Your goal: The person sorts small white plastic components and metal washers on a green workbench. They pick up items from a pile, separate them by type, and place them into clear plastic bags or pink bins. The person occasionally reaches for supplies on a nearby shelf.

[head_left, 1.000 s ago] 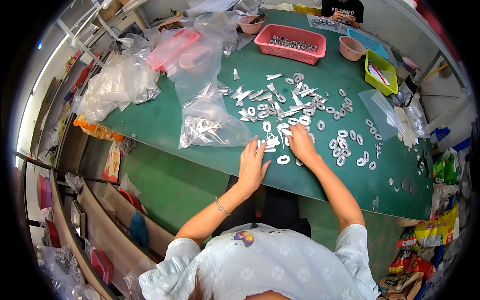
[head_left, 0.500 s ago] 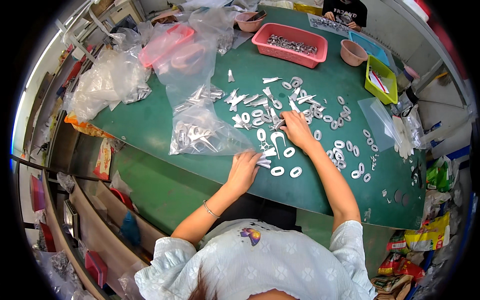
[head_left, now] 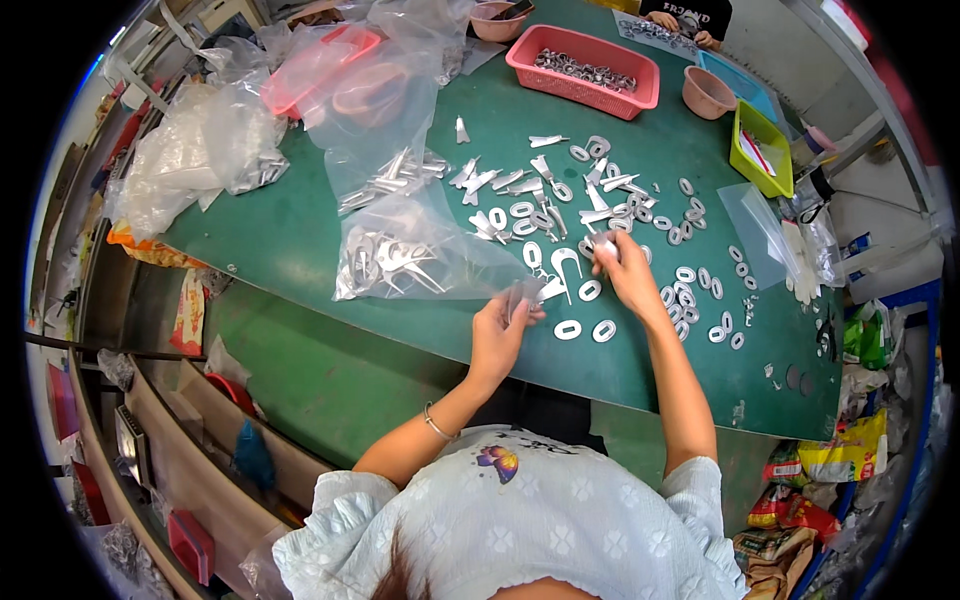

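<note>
My left hand is closed on a grey metal piece at the table's near edge, beside the plastic bag's corner. To its right, my right hand pinches a small silvery metal part just over the pile. Between the hands lie a two-pronged metal fork piece and flat oval metal rings. Beyond them spreads a loose heap of flared metal pieces and more rings. A clear plastic bag with several pronged metal parts lies left of my left hand.
Farther back on the green table stand a pink basket of metal parts, a pinkish bowl and a lime-green basket. Bulky clear bags cover the left side. Another person's hands work at the far edge.
My left hand has risen a little and turned, a grey metal piece now showing in its fingers. My right hand has drawn away from the heap, a small part in its grip. The whole view has shifted slightly.
</note>
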The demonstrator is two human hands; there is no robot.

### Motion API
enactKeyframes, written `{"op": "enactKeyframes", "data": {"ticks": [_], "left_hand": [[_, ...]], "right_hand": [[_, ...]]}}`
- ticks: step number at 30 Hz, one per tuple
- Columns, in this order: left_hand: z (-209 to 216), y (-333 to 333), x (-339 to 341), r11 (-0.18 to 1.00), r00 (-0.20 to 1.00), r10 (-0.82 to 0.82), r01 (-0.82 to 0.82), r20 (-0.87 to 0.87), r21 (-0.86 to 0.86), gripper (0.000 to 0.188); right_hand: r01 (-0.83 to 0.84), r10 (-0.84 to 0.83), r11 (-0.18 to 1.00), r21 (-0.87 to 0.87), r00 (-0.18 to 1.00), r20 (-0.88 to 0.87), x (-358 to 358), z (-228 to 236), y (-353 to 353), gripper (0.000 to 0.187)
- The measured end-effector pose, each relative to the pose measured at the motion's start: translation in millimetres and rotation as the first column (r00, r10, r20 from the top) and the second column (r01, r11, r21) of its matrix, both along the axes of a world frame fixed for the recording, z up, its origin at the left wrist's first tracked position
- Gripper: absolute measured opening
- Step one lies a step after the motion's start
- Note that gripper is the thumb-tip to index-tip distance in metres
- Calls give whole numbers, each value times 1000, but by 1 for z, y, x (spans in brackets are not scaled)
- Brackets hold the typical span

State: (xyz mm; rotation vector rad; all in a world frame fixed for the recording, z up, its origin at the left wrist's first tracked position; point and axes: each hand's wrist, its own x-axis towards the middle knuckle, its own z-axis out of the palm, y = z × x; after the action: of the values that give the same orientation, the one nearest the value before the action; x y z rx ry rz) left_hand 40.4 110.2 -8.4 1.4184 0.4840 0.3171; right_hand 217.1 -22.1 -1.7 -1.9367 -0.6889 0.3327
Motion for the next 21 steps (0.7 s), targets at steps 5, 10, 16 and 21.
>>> {"op": "enactKeyframes", "data": {"ticks": [5,10,16,21], "left_hand": [[3,-14,-11,570,987,-98,160,127,-806,32],[-6,-28,-11,563,978,2,169,207,-809,30],[-5,-16,-31,578,995,5,79,100,-812,25],[-4,-13,-40,530,995,-96,64,15,-846,24]], "right_hand": [[-38,55,997,67,957,-284,-74,22,-8,20],[-120,131,987,-104,986,105,-127,40,0,23],[-83,107,992,-93,949,297,-89,26,6,26],[-137,267,953,-272,804,531,-74,-12,34,25]]}}
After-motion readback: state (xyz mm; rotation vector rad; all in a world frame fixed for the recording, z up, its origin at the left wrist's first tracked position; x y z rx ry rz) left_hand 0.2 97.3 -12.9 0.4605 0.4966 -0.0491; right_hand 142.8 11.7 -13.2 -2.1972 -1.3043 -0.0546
